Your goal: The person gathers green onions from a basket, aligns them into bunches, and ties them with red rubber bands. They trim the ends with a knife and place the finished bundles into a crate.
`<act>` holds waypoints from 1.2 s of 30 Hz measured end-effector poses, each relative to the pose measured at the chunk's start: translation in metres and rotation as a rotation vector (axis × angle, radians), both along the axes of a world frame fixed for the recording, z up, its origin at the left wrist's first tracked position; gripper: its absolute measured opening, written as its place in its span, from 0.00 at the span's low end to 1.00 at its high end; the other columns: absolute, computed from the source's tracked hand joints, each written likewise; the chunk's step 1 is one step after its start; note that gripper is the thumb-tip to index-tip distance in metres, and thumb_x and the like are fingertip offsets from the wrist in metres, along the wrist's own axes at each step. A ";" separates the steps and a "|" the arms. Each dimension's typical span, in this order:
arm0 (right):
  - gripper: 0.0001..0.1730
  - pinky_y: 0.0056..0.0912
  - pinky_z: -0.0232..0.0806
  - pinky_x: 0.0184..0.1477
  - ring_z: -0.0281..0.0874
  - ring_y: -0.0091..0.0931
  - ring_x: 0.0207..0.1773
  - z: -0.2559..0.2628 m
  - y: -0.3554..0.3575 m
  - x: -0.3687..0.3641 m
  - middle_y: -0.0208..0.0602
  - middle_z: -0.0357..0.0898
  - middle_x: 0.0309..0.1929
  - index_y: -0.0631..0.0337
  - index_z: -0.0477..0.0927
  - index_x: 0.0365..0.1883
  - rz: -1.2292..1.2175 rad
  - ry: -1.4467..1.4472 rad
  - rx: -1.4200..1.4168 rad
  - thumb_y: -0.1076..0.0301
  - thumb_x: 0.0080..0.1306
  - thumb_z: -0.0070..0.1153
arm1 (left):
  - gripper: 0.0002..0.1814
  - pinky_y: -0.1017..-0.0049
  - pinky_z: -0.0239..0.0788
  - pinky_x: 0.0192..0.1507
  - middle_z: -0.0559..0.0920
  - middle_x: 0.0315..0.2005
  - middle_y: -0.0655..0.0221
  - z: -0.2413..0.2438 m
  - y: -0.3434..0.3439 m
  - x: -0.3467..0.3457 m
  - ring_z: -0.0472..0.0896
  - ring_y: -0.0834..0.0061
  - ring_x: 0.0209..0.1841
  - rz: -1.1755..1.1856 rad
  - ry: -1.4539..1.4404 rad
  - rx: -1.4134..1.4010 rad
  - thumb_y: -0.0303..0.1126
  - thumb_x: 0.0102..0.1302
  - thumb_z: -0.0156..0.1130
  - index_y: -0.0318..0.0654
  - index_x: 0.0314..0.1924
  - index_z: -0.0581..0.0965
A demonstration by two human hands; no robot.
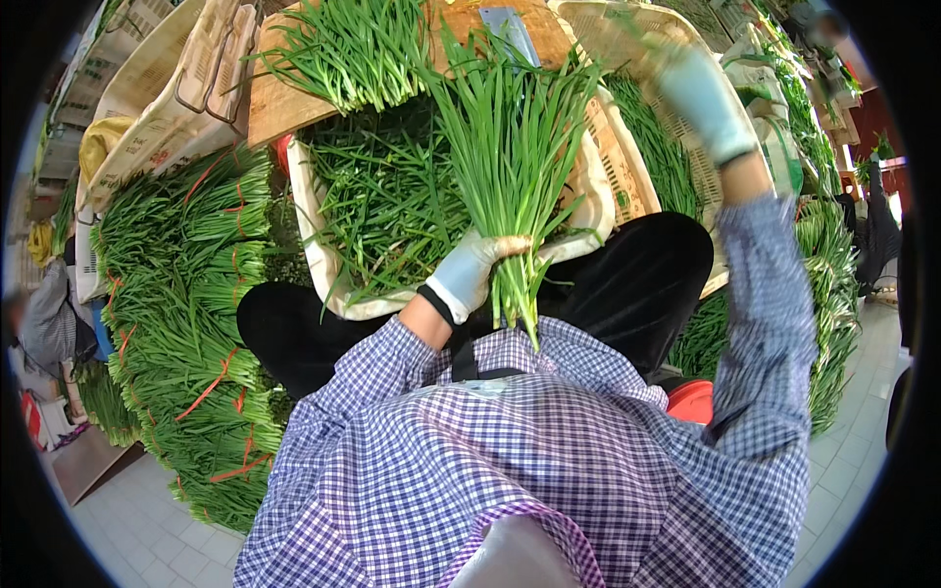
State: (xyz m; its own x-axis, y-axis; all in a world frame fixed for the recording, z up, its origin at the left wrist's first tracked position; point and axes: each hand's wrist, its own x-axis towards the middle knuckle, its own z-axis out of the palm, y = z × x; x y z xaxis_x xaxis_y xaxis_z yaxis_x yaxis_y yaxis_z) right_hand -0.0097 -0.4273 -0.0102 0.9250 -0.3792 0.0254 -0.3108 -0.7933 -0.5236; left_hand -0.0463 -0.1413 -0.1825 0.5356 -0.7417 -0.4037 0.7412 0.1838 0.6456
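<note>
My left hand (470, 273), in a pale blue glove with bare fingertips, grips a bunch of garlic chives (507, 162) near its pale stem ends. The leaves fan upward, away from my body, over a white plastic crate (312, 239) of loose chive leaves (390, 191). Motion blurs my gloved right hand (695, 92), raised at the upper right over a cream plastic basket (706, 151). Whether its fingers hold anything cannot be made out. Another heap of chives (360, 55) lies on a wooden board (283, 110) beyond the crate, beside a broad metal blade (511, 33).
Bundles of chives tied with red bands (191, 316) are stacked at my left. Stacked plastic crates (158, 95) stand behind them. More chives (654, 140) lie at the right, inside the basket. A red round object (691, 402) sits by my right hip. Tiled floor (176, 547) shows at both sides.
</note>
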 end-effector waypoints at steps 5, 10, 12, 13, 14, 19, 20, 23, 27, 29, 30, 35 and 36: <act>0.26 0.38 0.75 0.42 0.82 0.40 0.35 -0.108 0.118 -0.125 0.50 0.81 0.32 0.59 0.71 0.64 0.311 0.113 -0.315 0.59 0.69 0.50 | 0.22 0.70 0.76 0.52 0.83 0.45 0.70 0.008 -0.006 -0.015 0.82 0.73 0.46 0.028 0.243 -0.123 0.41 0.65 0.67 0.40 0.55 0.77; 0.31 0.35 0.75 0.37 0.84 0.38 0.32 -0.117 0.143 -0.146 0.53 0.82 0.33 0.77 0.73 0.54 0.554 0.034 -0.030 0.51 0.72 0.49 | 0.17 0.67 0.67 0.58 0.82 0.46 0.68 -0.009 0.002 -0.006 0.77 0.72 0.52 -0.061 -0.036 0.180 0.43 0.64 0.68 0.41 0.47 0.81; 0.32 0.26 0.74 0.33 0.82 0.26 0.27 -0.072 0.122 -0.148 0.46 0.86 0.37 0.71 0.78 0.49 0.304 0.181 0.698 0.44 0.73 0.49 | 0.15 0.69 0.75 0.49 0.84 0.40 0.65 0.004 0.011 -0.005 0.82 0.70 0.42 -0.041 0.018 0.130 0.40 0.66 0.64 0.36 0.45 0.81; 0.32 0.23 0.73 0.32 0.80 0.22 0.25 -0.072 0.105 -0.149 0.43 0.87 0.39 0.69 0.79 0.48 0.195 0.155 0.834 0.43 0.73 0.48 | 0.15 0.71 0.78 0.46 0.84 0.38 0.64 0.007 0.016 -0.003 0.83 0.69 0.38 -0.074 0.044 0.058 0.39 0.67 0.62 0.34 0.45 0.80; 0.31 0.21 0.72 0.31 0.79 0.19 0.25 -0.073 0.083 -0.154 0.39 0.87 0.39 0.67 0.79 0.48 0.151 0.244 0.911 0.43 0.73 0.49 | 0.17 0.73 0.79 0.45 0.85 0.37 0.62 0.010 0.015 -0.007 0.85 0.68 0.37 -0.070 0.036 0.050 0.39 0.68 0.60 0.32 0.47 0.79; 0.33 0.39 0.75 0.52 0.77 0.30 0.55 -0.103 0.080 -0.146 0.37 0.77 0.56 0.59 0.70 0.62 0.213 0.027 1.613 0.47 0.66 0.59 | 0.30 0.68 0.78 0.49 0.83 0.47 0.58 0.066 0.029 -0.034 0.84 0.65 0.44 -0.246 -0.167 -0.087 0.37 0.62 0.67 0.32 0.62 0.71; 0.33 0.42 0.74 0.55 0.75 0.31 0.58 -0.099 0.088 -0.136 0.36 0.75 0.58 0.58 0.68 0.63 0.223 -0.106 1.739 0.51 0.66 0.62 | 0.31 0.68 0.78 0.49 0.83 0.47 0.60 0.068 0.025 -0.033 0.83 0.66 0.44 -0.270 -0.235 -0.110 0.36 0.61 0.69 0.33 0.62 0.71; 0.32 0.37 0.74 0.58 0.78 0.29 0.55 -0.086 0.089 -0.088 0.34 0.78 0.55 0.61 0.68 0.63 0.217 -0.188 1.864 0.57 0.66 0.64 | 0.33 0.71 0.75 0.50 0.82 0.46 0.66 0.067 0.017 -0.010 0.81 0.72 0.46 -0.361 -0.436 -0.043 0.35 0.56 0.74 0.34 0.60 0.72; 0.21 0.29 0.76 0.51 0.81 0.24 0.49 -0.005 0.098 -0.034 0.34 0.82 0.49 0.64 0.77 0.53 0.329 -0.473 1.398 0.65 0.65 0.64 | 0.33 0.72 0.68 0.57 0.81 0.50 0.70 0.122 -0.010 0.066 0.77 0.74 0.52 -0.233 -0.865 0.101 0.38 0.55 0.75 0.36 0.59 0.75; 0.26 0.29 0.76 0.51 0.82 0.25 0.46 0.023 0.089 -0.001 0.36 0.84 0.45 0.67 0.78 0.51 0.491 -0.665 1.189 0.63 0.59 0.71 | 0.29 0.71 0.68 0.58 0.81 0.50 0.67 0.166 -0.025 0.111 0.77 0.73 0.53 -0.162 -1.278 0.062 0.37 0.61 0.71 0.34 0.60 0.74; 0.26 0.28 0.75 0.51 0.82 0.26 0.47 0.035 0.082 0.016 0.36 0.84 0.47 0.68 0.79 0.50 0.558 -0.761 1.011 0.65 0.57 0.73 | 0.26 0.70 0.67 0.59 0.81 0.52 0.65 0.182 -0.036 0.136 0.77 0.71 0.54 -0.170 -1.481 0.147 0.37 0.62 0.69 0.34 0.59 0.75; 0.28 0.28 0.75 0.52 0.81 0.25 0.48 0.043 0.053 0.118 0.34 0.84 0.48 0.66 0.78 0.52 0.711 -0.929 1.021 0.66 0.55 0.74 | 0.22 0.72 0.73 0.53 0.85 0.47 0.67 0.214 -0.074 0.223 0.81 0.73 0.50 0.034 -1.607 0.045 0.39 0.64 0.68 0.36 0.54 0.79; 0.29 0.29 0.75 0.52 0.81 0.26 0.48 0.039 0.051 0.133 0.35 0.84 0.48 0.66 0.78 0.53 0.731 -0.922 0.995 0.64 0.55 0.75 | 0.22 0.74 0.74 0.51 0.85 0.47 0.67 0.209 -0.074 0.239 0.82 0.74 0.48 0.005 -1.556 0.050 0.41 0.64 0.68 0.36 0.53 0.80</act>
